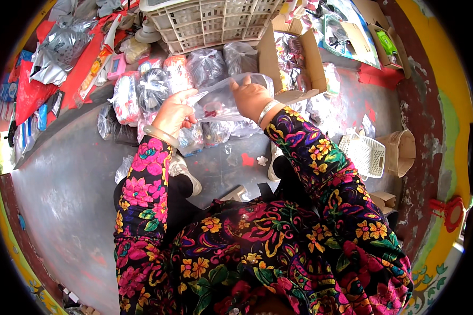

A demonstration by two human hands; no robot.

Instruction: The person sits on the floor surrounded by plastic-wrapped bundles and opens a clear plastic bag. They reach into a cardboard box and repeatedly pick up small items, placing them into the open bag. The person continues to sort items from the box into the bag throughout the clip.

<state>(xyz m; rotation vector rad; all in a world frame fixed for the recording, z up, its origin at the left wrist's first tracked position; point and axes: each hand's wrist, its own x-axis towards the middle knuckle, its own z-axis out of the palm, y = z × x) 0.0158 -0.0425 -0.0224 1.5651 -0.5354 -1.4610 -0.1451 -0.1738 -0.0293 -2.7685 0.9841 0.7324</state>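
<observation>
A clear plastic bag (214, 98) is stretched between my two hands, above the packed bags on the floor. My left hand (175, 113) is closed, with thumb and fingers pinching the bag's left edge. On the right side, my right hand (250, 99) grips the film with bent fingers; the fingertips are partly lost against the see-through plastic. Small red items show through or under the film, and I cannot tell whether they lie inside. Just beyond my left hand sits a dark filled bag (153, 88).
Ahead stands a cream plastic crate (215, 26), with an open cardboard box (314, 60) of small packets beside it. More filled bags (206, 65) crowd the floor. A white basket (363, 154) and a brown paper bag (402, 152) are at right. Red sheets and packages (34, 92) lie at left.
</observation>
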